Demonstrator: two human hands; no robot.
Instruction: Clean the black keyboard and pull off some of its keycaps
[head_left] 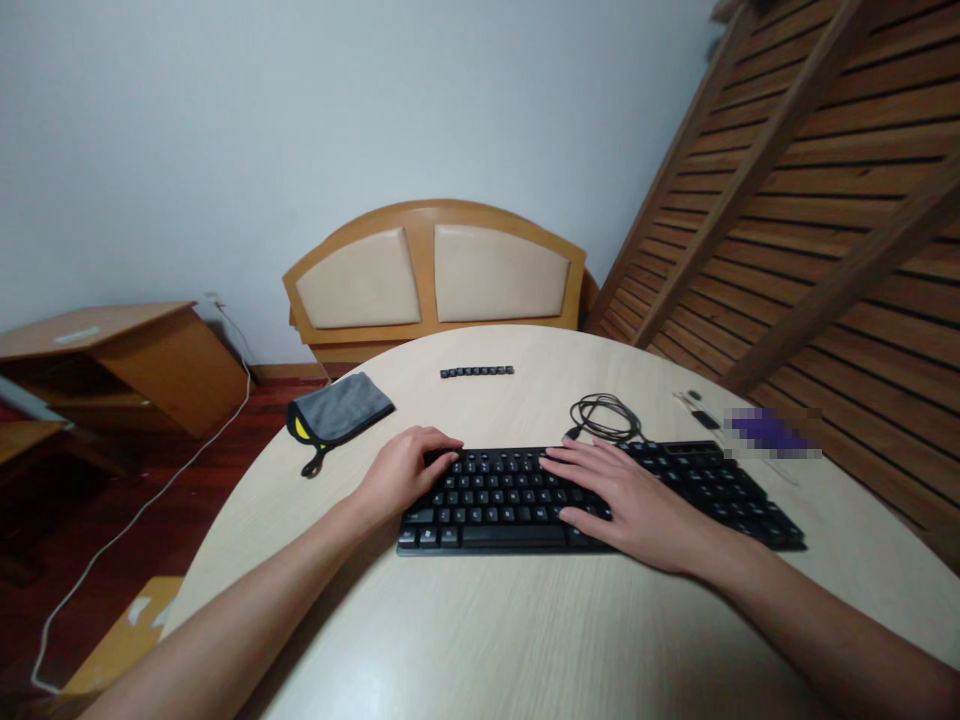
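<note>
A black keyboard (pixel 514 535) lies flat on the pale round table (pixel 480 635). At its upper left corner is my left hand (pixel 409 468), thumb over the keys and fingers along the far edge, closed on that corner. My right hand (pixel 630 500) rests palm down across the right-middle keys, its fingers spread and holding nothing. Several loose black keycaps (pixel 478 371) stand in a neat row beyond the keyboard. A coiled black cable (pixel 606 420) sits just behind the keyboard.
A folded grey cloth (pixel 341 408) with yellow lining is on the left of the table. At the right lie a thin tool with a dark part (pixel 703 419) and a blurred purple item (pixel 772 432). A wooden headboard (pixel 435 262) rises behind; a slatted wooden panel (pixel 810 200) flanks the right.
</note>
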